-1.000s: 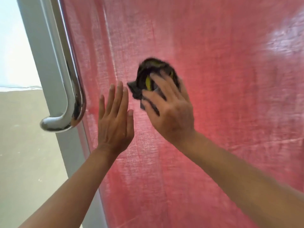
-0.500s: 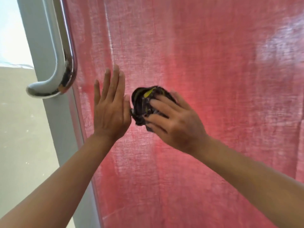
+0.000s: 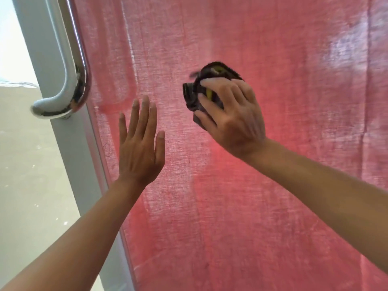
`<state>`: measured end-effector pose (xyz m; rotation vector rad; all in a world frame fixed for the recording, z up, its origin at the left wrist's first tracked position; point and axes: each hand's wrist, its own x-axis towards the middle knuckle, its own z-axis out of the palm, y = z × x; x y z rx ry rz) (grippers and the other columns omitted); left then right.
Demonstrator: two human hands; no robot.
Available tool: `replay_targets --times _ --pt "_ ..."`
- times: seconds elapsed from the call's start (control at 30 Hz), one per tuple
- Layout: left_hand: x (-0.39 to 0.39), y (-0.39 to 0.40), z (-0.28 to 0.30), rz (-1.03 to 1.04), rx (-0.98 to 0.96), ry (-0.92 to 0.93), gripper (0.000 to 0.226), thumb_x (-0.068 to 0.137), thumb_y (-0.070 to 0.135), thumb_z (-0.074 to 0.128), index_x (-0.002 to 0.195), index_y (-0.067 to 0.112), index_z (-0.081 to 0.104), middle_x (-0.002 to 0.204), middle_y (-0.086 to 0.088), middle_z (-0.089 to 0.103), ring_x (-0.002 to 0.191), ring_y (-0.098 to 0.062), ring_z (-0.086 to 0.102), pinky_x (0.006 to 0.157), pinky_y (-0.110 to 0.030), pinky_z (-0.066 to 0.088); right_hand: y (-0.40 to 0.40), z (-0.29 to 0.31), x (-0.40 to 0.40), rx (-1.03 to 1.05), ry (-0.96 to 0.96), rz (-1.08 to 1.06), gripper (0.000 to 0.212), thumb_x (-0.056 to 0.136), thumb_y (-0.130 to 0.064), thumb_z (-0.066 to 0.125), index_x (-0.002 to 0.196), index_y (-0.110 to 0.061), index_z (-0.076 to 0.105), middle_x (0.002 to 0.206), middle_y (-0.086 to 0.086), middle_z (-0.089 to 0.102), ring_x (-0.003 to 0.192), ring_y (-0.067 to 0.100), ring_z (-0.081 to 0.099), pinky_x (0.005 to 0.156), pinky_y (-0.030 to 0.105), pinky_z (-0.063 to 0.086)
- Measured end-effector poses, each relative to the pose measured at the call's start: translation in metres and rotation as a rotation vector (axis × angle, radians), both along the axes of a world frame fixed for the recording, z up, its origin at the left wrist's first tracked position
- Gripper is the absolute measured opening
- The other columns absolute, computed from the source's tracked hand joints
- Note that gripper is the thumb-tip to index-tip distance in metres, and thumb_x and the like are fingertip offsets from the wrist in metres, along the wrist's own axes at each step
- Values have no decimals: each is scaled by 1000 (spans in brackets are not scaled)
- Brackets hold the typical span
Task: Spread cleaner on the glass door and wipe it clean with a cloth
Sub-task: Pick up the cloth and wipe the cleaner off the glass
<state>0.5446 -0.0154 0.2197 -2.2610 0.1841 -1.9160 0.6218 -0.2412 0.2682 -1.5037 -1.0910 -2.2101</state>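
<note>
Against the glass door [image 3: 241,196], a little above the middle of the view, a bunched dark cloth [image 3: 206,85] with a yellow patch lies under the right hand [image 3: 233,116]. That hand's fingers are spread and curled over the wad, gripping it and pressing it to the pane; the cloth's upper edge is blurred. Just to the lower left, apart from the cloth, the left hand [image 3: 139,148] is flat with straight fingers held close together and the thumb out to the side, palm toward the glass; whether it truly touches the pane cannot be told. Behind the glass hangs a red woven curtain [image 3: 294,59] that fills most of the view, with a pale glare at the upper right. At the door's left edge stands a grey frame [image 3: 69,143] with a curved chrome handle [image 3: 71,89] fixed to it. Beyond the frame lies a grey floor [image 3: 23,164].
</note>
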Motion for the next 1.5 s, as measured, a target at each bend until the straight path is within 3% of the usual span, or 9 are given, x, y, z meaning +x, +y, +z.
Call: replay_targets --times 0.27,0.47,0.67,0.9,1.03,1.13,1.2,1.37,1.5 --pt "4 2 -10 10 28 -3 57 112 27 25 162 1 17 170 -20 18 159 -38 14 128 -60 4 14 -54 -2 -309 78 -39 38 109 -30 51 141 -13 63 151 8 55 139 27 53 117 48 36" --pt "5 1 -15 10 19 -5 57 111 27 23 163 2 17 171 -19 16 160 -33 10 129 -58 2 40 -32 -7 131 242 103 32 107 -29 56 135 -20 69 148 3 59 142 23 51 114 51 37" --pt "4 7 -17 -4 36 5 57 111 25 20 161 -1 22 169 -22 21 158 -39 15 128 -58 4 32 -118 -12 -295 146 74 22 103 -26 66 121 -18 76 132 5 70 121 28 66 108 49 44" --pt "3 5 -22 21 14 7 57 111 27 21 162 2 20 170 -19 19 159 -38 14 128 -57 4 35 -46 -9 277 338 149 31 106 -23 58 135 -17 69 148 7 58 143 29 48 116 55 36" --pt "3 5 -24 13 24 6 58 110 27 22 162 1 18 170 -20 19 158 -40 15 128 -59 5 37 -145 -20 -154 306 149 29 103 -21 65 131 -16 72 145 6 61 138 28 55 111 53 41" --pt "3 5 -27 3 14 18 58 110 25 26 162 0 21 170 -20 19 158 -40 14 128 -60 4 12 -170 -17 -392 221 89 19 102 -22 68 118 -18 78 124 2 73 111 26 70 107 46 45" --pt "2 5 -28 9 18 14 58 110 26 26 162 1 21 170 -20 20 158 -39 14 128 -59 3 7 -136 -7 -195 209 79 20 102 -22 67 118 -16 78 117 7 74 103 31 70 104 49 44" --pt "3 4 -30 14 12 0 57 111 26 26 162 2 20 170 -19 19 159 -39 13 128 -58 3 17 -61 -3 392 365 163 30 107 -23 57 133 -16 70 148 8 58 143 30 48 115 55 38" --pt "5 1 -33 2 10 -4 57 110 23 30 161 -2 22 169 -23 22 157 -43 15 126 -64 5 24 -148 -16 -57 322 133 28 103 -21 64 130 -17 72 145 7 62 136 29 56 109 54 42"
